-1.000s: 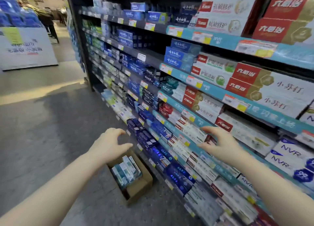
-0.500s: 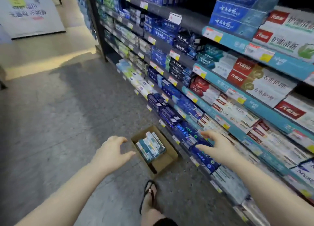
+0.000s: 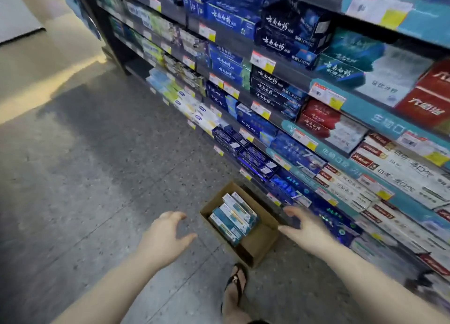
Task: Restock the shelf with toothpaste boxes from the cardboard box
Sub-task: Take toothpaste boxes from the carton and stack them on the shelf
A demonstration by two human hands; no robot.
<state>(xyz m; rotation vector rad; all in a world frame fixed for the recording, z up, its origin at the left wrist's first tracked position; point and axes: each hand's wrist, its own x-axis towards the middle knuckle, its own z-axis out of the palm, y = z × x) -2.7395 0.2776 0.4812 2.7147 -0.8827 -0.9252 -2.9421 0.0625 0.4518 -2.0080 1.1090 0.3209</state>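
An open brown cardboard box sits on the floor against the foot of the shelf. Inside its far half lie several teal-and-white toothpaste boxes, stacked side by side. My left hand hovers open just left of the box, fingers spread, holding nothing. My right hand hovers open at the box's right rim, in front of the lowest shelf rows, also holding nothing. The shelf rises on the right, packed with blue, red and white toothpaste boxes.
My foot in a black sandal stands just in front of the cardboard box. Speckled grey floor stretches to the left. The dark shelf end post stands at the far left of the aisle.
The view has tilted down and moved closer to the floor. Both hands have lowered toward the cardboard box, one on each side. Neither hand has taken hold of anything.
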